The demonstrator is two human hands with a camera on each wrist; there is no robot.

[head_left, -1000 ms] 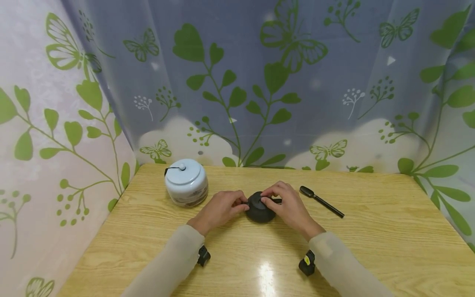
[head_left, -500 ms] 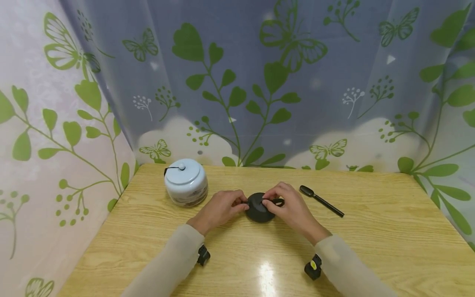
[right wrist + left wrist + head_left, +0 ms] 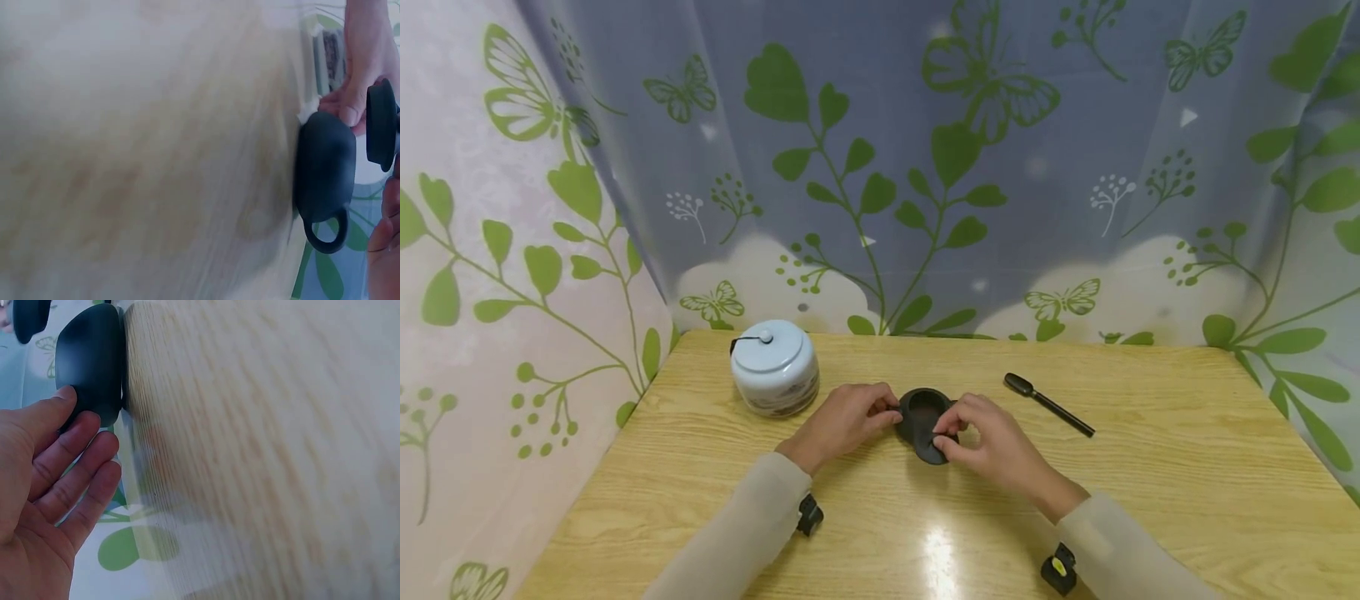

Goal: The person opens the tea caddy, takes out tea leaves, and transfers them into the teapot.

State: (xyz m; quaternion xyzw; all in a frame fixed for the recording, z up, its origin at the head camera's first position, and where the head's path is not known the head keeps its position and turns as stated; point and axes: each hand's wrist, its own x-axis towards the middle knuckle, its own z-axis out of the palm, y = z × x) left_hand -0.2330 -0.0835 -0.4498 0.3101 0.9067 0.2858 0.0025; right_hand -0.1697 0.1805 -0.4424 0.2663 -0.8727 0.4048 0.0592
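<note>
A small dark teapot stands on the table with its round opening uncovered. My left hand pinches it at its left side, thumb and index finger against the dark surface; the pinched part is mostly hidden by the fingers. In the right wrist view the teapot's loop handle shows on the side away from the left hand. My right hand pinches the knob of the dark lid, which is off the opening and tilted over the teapot's near side. The lid hangs apart from the pot in the right wrist view.
A pale blue lidded jar with a dark cord at its knob stands at the back left. To the right of the hands lies a black scoop with a long handle. A patterned curtain rises behind the wooden table.
The right hand has lifted the lid off the teapot and moved it toward the near side, exposing the opening. The left hand has kept its place on the pot.
</note>
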